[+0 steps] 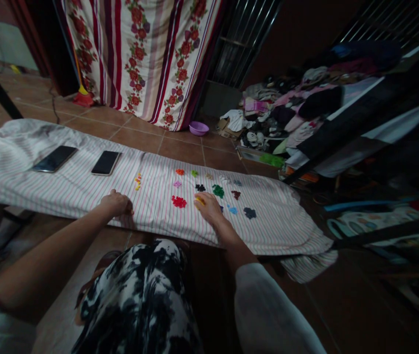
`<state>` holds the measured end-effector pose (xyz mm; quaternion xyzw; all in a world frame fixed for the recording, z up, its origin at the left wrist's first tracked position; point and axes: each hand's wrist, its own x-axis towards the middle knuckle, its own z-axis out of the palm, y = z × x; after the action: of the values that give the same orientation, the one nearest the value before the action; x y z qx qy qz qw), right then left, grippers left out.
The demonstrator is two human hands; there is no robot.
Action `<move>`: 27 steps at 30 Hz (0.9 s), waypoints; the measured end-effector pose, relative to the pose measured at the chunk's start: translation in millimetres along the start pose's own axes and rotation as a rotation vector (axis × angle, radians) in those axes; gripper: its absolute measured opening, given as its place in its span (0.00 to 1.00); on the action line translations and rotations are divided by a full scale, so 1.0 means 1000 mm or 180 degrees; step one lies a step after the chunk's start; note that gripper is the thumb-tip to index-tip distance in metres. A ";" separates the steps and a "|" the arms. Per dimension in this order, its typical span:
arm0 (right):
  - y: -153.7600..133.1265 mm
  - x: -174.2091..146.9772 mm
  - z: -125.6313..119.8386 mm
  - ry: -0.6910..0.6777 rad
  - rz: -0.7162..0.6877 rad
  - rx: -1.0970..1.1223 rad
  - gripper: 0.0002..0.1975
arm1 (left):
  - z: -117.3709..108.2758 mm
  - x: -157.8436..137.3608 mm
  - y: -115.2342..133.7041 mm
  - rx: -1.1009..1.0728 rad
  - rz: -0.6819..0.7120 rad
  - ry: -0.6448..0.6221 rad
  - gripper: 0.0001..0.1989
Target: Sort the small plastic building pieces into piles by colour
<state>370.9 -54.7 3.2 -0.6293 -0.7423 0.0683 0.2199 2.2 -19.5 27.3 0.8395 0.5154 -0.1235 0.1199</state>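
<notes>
Right hand (209,207): fingers partly curled over the yellow pieces (200,200), in the table's nearer half; whether they pinch one, I cannot tell.
Left hand (116,202): fingers bent inward close to the front edge of the table (159,222); the tips are too unclear to say what they hold.
Mixed pieces (137,182): a short, loose trail of mostly yellow and reddish bits, just beyond the left hand.
Colour risk: the red pile (179,201) and the black pile (200,188) lie just beside the right hand, so a dragging finger could sweep one colour into another.
Edge risk: a piece slipping from the left hand could drop off the front.
Cloth (275,231): striped and creased; a snagged sleeve or tug could shift every pile at once.
Phones: a larger dark phone (55,159) and a smaller phone (106,162) lie flat, left of the pieces.
Light: dim, so close shades could be confused.
Room: tiled floor (143,132), flowered curtain (150,54), purple basin (199,129), heaped clothes (286,108) on the right.
</notes>
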 end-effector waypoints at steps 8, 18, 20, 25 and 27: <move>0.011 0.002 0.016 0.0234 -0.0380 0.0134 0.07 | -0.024 -0.011 0.022 0.0370 -0.0168 -0.0405 0.19; 0.015 -0.019 -0.004 0.0389 -0.0217 0.0384 0.09 | -0.018 -0.010 0.019 0.0392 -0.0222 -0.0315 0.19; 0.018 -0.026 -0.005 0.0353 -0.0318 0.0377 0.10 | -0.019 -0.010 0.019 0.0436 -0.0198 -0.0285 0.20; 0.027 -0.040 -0.001 0.0502 -0.0412 0.0324 0.19 | -0.018 -0.008 0.017 0.0437 -0.0099 -0.0404 0.20; 0.030 -0.042 0.001 0.0528 -0.0353 0.0366 0.20 | -0.015 -0.006 0.014 0.0398 -0.0143 -0.0370 0.20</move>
<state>402.6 -89.5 -19.3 -0.5771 -0.7501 0.0462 0.3197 13.5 -25.7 44.2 0.8250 0.5175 -0.2067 0.0942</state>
